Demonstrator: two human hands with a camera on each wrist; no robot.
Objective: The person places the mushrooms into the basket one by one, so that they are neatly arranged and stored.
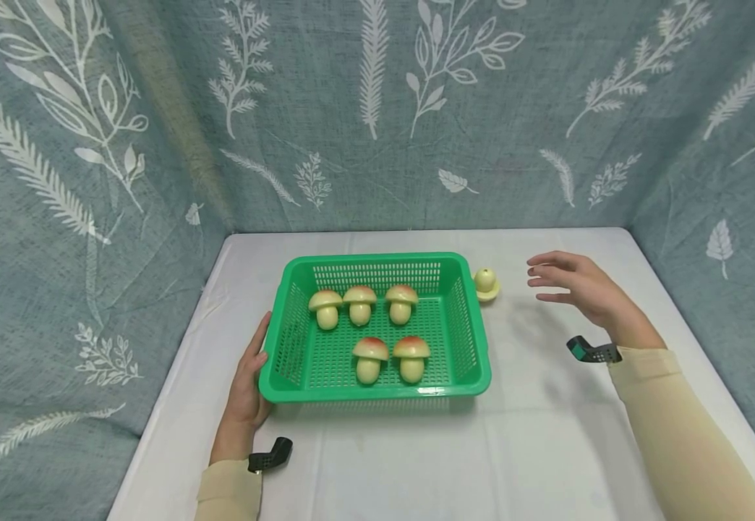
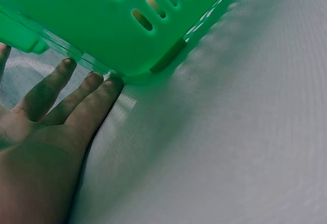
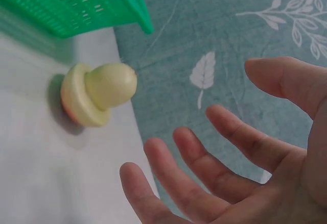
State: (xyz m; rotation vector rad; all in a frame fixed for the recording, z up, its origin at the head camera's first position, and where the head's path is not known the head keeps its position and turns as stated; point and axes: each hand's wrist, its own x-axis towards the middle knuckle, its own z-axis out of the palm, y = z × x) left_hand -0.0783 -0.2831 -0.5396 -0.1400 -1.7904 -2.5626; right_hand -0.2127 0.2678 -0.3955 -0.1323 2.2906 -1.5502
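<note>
A green plastic basket (image 1: 377, 394) holds several toy mushrooms (image 1: 369, 359) with cream stems and reddish-brown caps. My left hand (image 1: 246, 383) rests against the basket's left side. In the left wrist view, extended fingers (image 2: 84, 101) touch the basket wall (image 2: 102, 35) low down near the table; the thumb is not clearly visible there. One more mushroom (image 1: 485, 284) stands cap-down on the table just outside the basket's right wall. To the right of it, my right hand (image 1: 576, 286) hovers with spread, slightly bent fingers and holds nothing. The right wrist view shows this mushroom (image 3: 99, 94) apart from the fingertips (image 3: 153, 147).
A white cloth covers the table (image 1: 364, 470). Grey-green curtains (image 1: 325, 108) with white leaf prints hang behind and along both sides. Dark wrist-worn devices (image 1: 272, 456) sit on both forearms.
</note>
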